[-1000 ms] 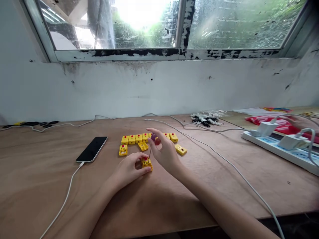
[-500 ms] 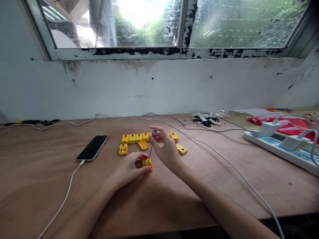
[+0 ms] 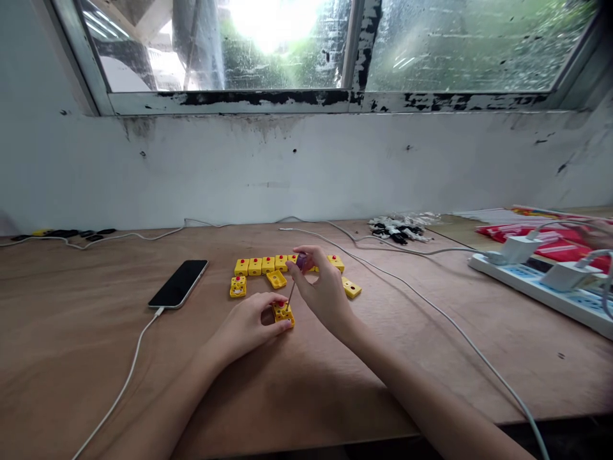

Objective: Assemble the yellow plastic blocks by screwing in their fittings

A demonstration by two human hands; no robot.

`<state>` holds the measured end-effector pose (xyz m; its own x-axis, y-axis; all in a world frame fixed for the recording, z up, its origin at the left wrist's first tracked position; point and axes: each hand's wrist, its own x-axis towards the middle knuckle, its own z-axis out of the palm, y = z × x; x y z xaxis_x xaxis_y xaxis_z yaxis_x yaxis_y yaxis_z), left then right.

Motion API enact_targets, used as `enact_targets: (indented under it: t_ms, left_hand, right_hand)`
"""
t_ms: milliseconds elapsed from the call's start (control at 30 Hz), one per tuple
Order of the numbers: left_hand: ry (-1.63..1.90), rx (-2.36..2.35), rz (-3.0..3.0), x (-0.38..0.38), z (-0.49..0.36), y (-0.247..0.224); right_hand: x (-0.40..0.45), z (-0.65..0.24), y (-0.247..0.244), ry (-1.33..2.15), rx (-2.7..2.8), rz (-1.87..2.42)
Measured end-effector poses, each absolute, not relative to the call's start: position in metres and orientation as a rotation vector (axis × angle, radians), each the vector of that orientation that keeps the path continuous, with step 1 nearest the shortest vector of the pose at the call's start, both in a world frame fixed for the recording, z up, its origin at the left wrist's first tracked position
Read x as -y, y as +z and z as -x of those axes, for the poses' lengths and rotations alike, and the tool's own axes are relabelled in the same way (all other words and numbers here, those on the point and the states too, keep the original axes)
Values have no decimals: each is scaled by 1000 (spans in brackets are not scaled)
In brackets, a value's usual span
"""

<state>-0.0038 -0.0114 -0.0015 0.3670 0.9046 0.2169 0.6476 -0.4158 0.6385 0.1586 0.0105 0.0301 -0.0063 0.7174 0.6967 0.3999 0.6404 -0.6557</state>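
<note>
My left hand (image 3: 244,324) grips a yellow plastic block (image 3: 283,314) with a red dot on the wooden table (image 3: 96,332). My right hand (image 3: 324,292) pinches a small screwdriver with a purple handle (image 3: 301,261), and its thin shaft reaches down to that block. The tip's exact contact is too small to tell. Just beyond my hands lies a row of similar red-dotted yellow blocks (image 3: 255,266), partly hidden behind my right hand. Several loose yellow pieces lie around it, including an open yellow block casing (image 3: 276,278) and another (image 3: 351,288).
A black smartphone (image 3: 178,283) lies left on its white charging cable. White cables cross the table behind the blocks. To the right are a power strip with chargers (image 3: 531,284), a small black-and-white pile (image 3: 400,228), a red packet (image 3: 541,236) and another person's hand (image 3: 598,234).
The screwdriver handle has tilted slightly to the right, while my left hand stays on the same block. The whole view has drifted slightly.
</note>
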Motion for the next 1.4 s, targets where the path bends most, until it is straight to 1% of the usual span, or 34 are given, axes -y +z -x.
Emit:
enact_targets:
  t_ms: [133,300,367,467,533,667,733,900,1133,1400]
  left_hand:
    - [756,-1344,-2168,12,4,-1]
    - [748,-1369,-2191,12,4,0]
    - [743,-1384,-2189,12,4,0]
    - [746,-1392,-2167,13,4,1]
    - [748,-1382,-2164,12,5,1]
    - [746,-1362,-2197,12,5,1]
    - [744,-1363,-2204,12,5,1]
    - [738,-1374,-2185,13,5,2]
    - [717,-1351,-2234,16,4,6]
    - [733,-1301,-2275,15,4,6]
  right_hand:
    - [-11,-161,29,294,1718,921]
    - [-12,-161,29,486,1758,767]
    - [-13,-162,29,447,1712,837]
    - [-14,-163,29,299,1655,964]
    - [-13,-162,29,257,1674,948]
    - [-10,-161,30,375,1756,786]
    - [-10,-161,30,415,1737,781]
    - [-14,-163,27,242,1601,946]
    - [-6,-155,24,383,1767,786]
    - [-6,-156,25,144,1733,928]
